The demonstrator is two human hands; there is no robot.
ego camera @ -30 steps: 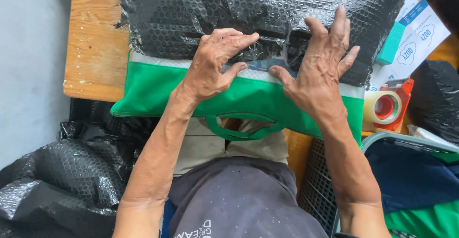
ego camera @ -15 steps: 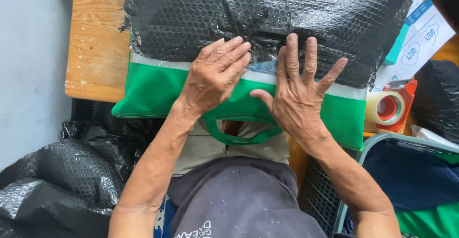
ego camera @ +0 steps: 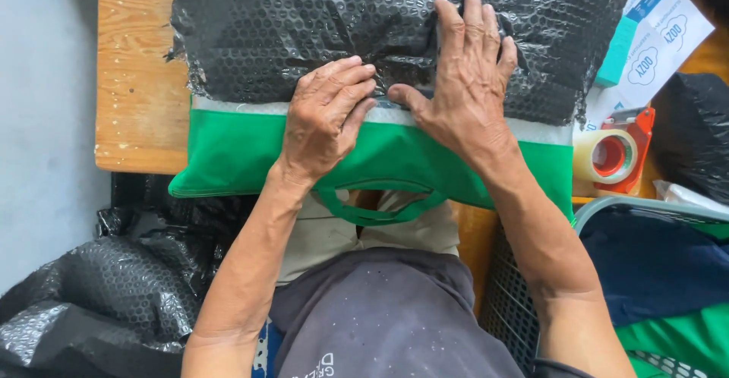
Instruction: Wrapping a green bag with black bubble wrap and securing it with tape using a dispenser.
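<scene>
A parcel wrapped in black bubble wrap [ego camera: 304, 29] lies on a wooden table [ego camera: 137, 82], with a green fabric bag [ego camera: 235, 150] and its handle [ego camera: 372, 215] sticking out at the near edge. My left hand [ego camera: 326, 116] presses flat on the seam where the wrap meets the bag, fingers together. My right hand [ego camera: 467, 82] lies flat on the black wrap just to the right, fingers stretched away from me, thumb touching the left fingertips. Neither hand holds anything.
A tape dispenser with an orange frame [ego camera: 611, 154] sits at the table's right. Printed white and teal packets [ego camera: 653, 44] lie beyond it. More black bubble wrap [ego camera: 99, 294] is heaped lower left. A basket [ego camera: 653, 272] with blue and green fabric stands lower right.
My right hand slid up from the green bag's edge onto the black wrap, fingers closing together. My left hand stayed pressed on the seam, shifting slightly left.
</scene>
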